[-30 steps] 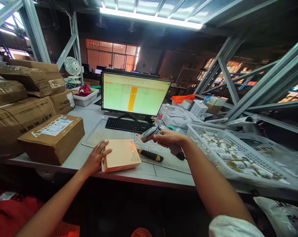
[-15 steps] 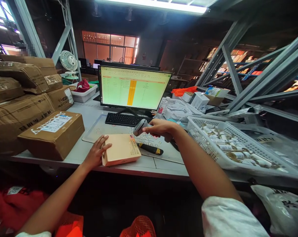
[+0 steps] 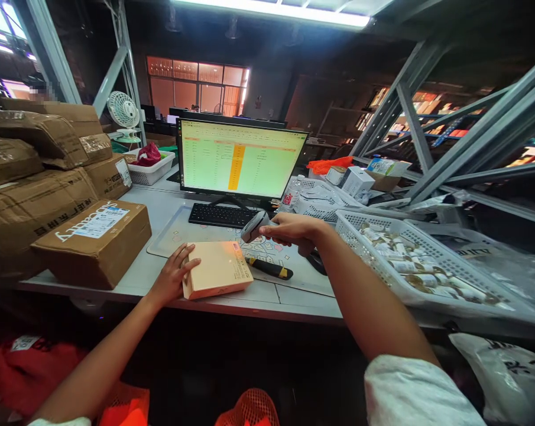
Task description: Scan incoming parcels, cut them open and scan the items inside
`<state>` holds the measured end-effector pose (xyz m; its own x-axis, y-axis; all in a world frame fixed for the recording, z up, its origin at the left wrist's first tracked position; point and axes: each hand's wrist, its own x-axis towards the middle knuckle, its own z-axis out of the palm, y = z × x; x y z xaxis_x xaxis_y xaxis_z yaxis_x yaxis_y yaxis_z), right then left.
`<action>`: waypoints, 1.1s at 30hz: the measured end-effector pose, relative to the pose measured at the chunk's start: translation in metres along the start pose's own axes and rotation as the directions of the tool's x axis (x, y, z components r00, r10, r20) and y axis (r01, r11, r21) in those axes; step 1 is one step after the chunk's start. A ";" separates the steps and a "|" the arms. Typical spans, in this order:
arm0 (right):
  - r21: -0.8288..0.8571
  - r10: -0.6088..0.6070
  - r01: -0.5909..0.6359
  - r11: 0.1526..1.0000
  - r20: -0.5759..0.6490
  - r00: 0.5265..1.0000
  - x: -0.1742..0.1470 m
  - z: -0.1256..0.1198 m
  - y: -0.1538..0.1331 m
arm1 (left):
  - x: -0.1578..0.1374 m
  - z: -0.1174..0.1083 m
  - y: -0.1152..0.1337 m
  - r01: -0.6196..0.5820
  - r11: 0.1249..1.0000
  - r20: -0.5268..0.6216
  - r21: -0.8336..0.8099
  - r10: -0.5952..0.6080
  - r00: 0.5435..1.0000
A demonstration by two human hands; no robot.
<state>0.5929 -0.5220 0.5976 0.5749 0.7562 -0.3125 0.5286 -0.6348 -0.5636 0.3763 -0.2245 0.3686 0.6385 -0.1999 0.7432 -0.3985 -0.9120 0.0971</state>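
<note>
My left hand [image 3: 175,274] grips the left end of a pale cardboard box [image 3: 216,267], fingers over its top, near the desk's front edge. A small label shows at the box's far right corner, with a reddish glow beside it. My right hand [image 3: 291,229] is wrapped round a grey barcode scanner [image 3: 255,226], held above the desk with its head tilted down at the box. Just right of the box lies a black and yellow utility knife [image 3: 269,268]. The scanner's handle is mostly hidden by my fingers.
Behind the box stand a keyboard [image 3: 220,215] and a lit monitor [image 3: 243,157] with a table on screen. Brown cartons [image 3: 94,242] are piled at left. On the right, a white basket [image 3: 365,266] holds several small labelled containers. A small fan [image 3: 123,109] stands at the back left.
My right hand and the scanner have shifted slightly right. A reddish glow now shows on the box top near the label, and some rows on the screen look changed. My left hand stays put.
</note>
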 end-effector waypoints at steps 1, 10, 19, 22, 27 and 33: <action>0.000 0.004 -0.004 1.000 0.014 1.000 0.000 0.002 0.000 | 0.000 0.000 0.000 -0.002 1.000 -0.001 0.002 0.002 1.000; 0.041 -0.009 0.007 0.999 0.030 1.000 -0.001 0.032 0.018 | 0.000 0.002 0.000 -0.003 1.000 0.006 0.012 0.003 1.000; 0.136 -0.034 0.033 0.990 0.008 0.999 0.006 0.044 0.038 | -0.001 0.004 0.000 0.018 1.000 0.020 0.006 -0.018 1.000; 0.232 -0.046 0.067 0.970 -0.093 0.995 0.001 0.040 0.039 | -0.002 0.008 -0.007 0.077 0.996 0.047 0.055 -0.080 0.996; 0.577 0.017 0.184 0.796 -0.324 0.946 -0.024 0.029 0.051 | -0.001 -0.012 -0.018 0.365 0.916 0.002 0.168 -0.371 0.929; 0.749 0.122 0.370 0.549 -0.510 0.851 -0.048 0.039 0.051 | 0.046 -0.038 0.093 0.489 0.818 -0.257 -0.304 -0.564 0.784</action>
<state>0.5676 -0.5844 0.5543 0.8727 0.4850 0.0553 0.0351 0.0507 -0.9981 0.3440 -0.3047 0.4369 0.5564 0.4502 0.6984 -0.2139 -0.7346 0.6439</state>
